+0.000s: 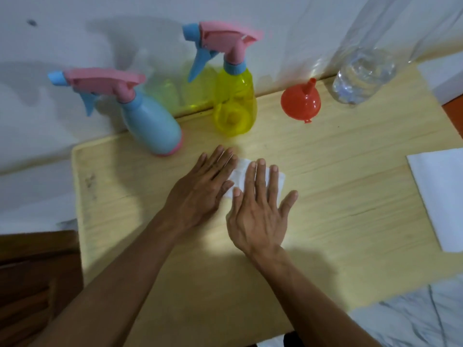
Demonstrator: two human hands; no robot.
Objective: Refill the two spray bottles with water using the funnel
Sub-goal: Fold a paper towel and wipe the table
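Fingers (259, 172) flat on thin white tissue (239, 171).

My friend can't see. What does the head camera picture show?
Both hands, left hand and right hand, press flat on a white tissue on a wooden table. Behind stand a blue spray bottle, yellow spray bottle, red funnel and clear water bottle.

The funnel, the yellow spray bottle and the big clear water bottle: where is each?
funnel (300, 102), head view, on its red bowl.
yellow spray bottle (235, 101), head view, on its see-through body.
clear water bottle (363, 73), head view, on its lower body.
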